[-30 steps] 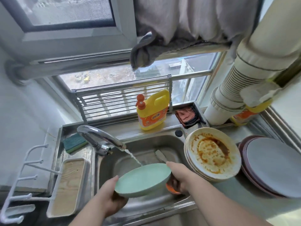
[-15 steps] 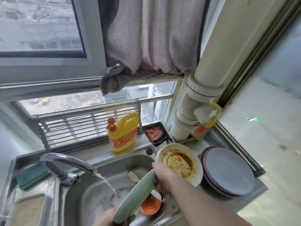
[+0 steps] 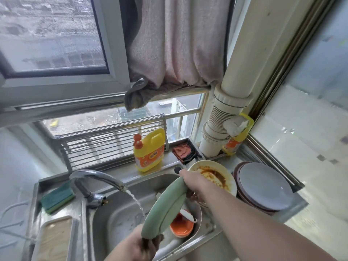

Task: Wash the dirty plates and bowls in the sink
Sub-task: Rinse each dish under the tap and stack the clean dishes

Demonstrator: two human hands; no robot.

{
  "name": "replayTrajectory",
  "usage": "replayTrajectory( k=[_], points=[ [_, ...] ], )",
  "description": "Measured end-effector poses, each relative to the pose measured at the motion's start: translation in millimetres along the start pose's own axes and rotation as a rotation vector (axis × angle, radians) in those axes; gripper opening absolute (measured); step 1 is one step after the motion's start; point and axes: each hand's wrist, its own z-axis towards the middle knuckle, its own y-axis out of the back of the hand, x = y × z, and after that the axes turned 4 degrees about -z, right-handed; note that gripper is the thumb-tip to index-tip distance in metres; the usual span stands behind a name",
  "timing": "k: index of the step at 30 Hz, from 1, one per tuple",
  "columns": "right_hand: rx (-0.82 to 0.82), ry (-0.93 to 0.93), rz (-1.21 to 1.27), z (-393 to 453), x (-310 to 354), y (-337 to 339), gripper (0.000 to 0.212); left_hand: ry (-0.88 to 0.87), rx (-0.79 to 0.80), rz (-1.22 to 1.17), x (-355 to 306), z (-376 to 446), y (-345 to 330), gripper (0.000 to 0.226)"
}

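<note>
tilting green plate (image 3: 165,208) over sink (image 3: 116,213) — left grip (image 3: 139,245) and right grip (image 3: 192,185) both clasping it.

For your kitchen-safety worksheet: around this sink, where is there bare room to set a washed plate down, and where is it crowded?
Bare steel shows on the sink floor left of the green plate, under the tap, and along the ledge between the sponge and the soap bottle. The right side is crowded: stained plates, grey plates, orange bowl.
</note>
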Motion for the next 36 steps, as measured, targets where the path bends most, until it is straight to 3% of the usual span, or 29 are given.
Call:
replayTrajectory(
  k=[2,5,8,12,17,20,24,27,31,36],
  points=[
    [0.011,-0.021,0.018,-0.4,-6.6,-4.4,0.05,-0.014,0.014,0.009,0.0,-7.5,7.2,0.041],
    [0.055,-0.073,0.012,-5.6,-18.3,-11.6,0.049,-0.17,-0.114,-0.076,-2.5,-19.2,6.2,0.023],
    [0.099,-0.076,0.009,-7.3,-25.5,-10.8,0.048,-0.187,-0.145,-0.146,-1.9,-31.4,4.0,0.022],
    [0.124,0.027,-0.018,-1.8,-32.4,15.2,0.03,-0.246,-0.187,-0.124,-3.5,-28.7,-14.9,0.024],
    [0.181,0.143,-0.116,23.7,-62.5,75.7,0.024,-0.496,-0.21,-0.004,16.0,-13.3,-72.9,0.019],
    [0.128,0.249,-0.112,52.3,-82.4,120.4,0.034,-0.637,-0.222,0.081,34.0,-9.2,-127.0,0.021],
    [-0.069,0.406,-0.388,65.9,-106.9,192.7,0.035,-0.755,-0.369,0.172,49.5,23.1,-190.3,0.024],
    [-0.14,0.419,-0.489,81.6,-132.5,256.1,0.031,-0.795,-0.489,0.436,59.4,62.9,-234.6,0.044],
    [-0.27,0.392,-0.574,94.3,-175.0,326.2,0.037,-0.835,-0.517,0.85,82.2,63.1,-321.6,0.033],
    [-0.347,0.244,-0.612,116.3,-235.5,372.8,0.033,-0.732,-0.495,1.129,99.3,101.1,-380.8,0.026]
  ],
)
